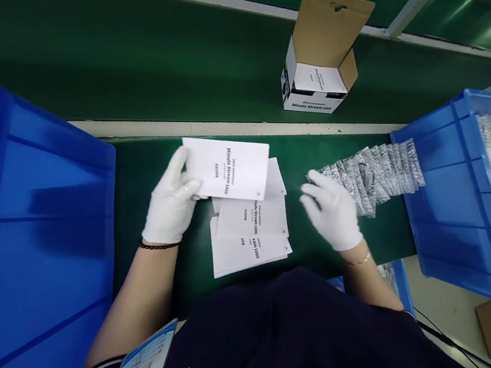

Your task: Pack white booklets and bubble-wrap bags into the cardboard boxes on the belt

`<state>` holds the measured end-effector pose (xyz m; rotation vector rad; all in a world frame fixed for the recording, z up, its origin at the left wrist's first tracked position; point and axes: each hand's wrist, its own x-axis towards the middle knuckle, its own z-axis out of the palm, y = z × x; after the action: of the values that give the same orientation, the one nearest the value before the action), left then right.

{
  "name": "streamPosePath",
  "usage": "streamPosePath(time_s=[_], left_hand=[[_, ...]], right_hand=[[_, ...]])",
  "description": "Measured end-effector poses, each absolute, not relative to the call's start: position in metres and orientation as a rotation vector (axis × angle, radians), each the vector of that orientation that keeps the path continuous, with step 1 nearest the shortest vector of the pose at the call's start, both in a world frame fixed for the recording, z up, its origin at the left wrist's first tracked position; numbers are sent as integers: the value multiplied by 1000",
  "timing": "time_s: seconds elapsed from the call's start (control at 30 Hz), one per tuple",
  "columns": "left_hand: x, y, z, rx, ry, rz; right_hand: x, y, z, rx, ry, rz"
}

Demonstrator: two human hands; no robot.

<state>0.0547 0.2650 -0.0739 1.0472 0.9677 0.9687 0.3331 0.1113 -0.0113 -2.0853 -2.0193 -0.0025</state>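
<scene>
White gloves cover both my hands. Between thumb and fingers, my left hand (175, 194) grips a white printed booklet (242, 172) labelled "Minute Stream 1000", held by its left side. Beneath it a loose stack of matching booklets (250, 248) lies fanned on the green table. My right hand (332, 207) hovers at the near end of a row of clear plastic packets (372, 173), fingers apart and nothing visible in them. Whether its fingertips touch the nearest packet I cannot tell. The packets overlap one another; their contents are hard to make out.
An open carton (314, 101) with a booklet on top stands on the ledge behind the table. A large blue bin (51, 217) borders the left side. Another blue bin (439, 197) at the right holds more plastic packets.
</scene>
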Motion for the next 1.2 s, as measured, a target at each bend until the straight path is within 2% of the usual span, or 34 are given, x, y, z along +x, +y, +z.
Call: streamPosePath(time_s=[0.17,0.3,0.4,0.53,0.63,0.8,0.97,1.2], left_hand=[[54,276,-84,1056,1074,1058],[58,276,-91,1210,1025,1152],[59,274,-94,1403,1140,1260],[60,276,-96,1498,1176,1310],[58,278,-97,1475,1123,1342],[56,281,-96,1508,1258,1325],[57,278,-89,1581,1282,1256],[55,279,-100,1440,1361,1295]], right_hand=[[371,84,-6,-2417,-1731,-274],[360,82,-17,-2396,-1765,-250],[347,86,-17,-2322,-1705,-12],[343,107,-9,-2192,-1310,293],[342,136,-8,-1852,-1192,456],[334,172,-28,-1435,-979,1003],[332,174,-55,-1427,-934,1074],[333,173,-62,-1323,-814,1127]])
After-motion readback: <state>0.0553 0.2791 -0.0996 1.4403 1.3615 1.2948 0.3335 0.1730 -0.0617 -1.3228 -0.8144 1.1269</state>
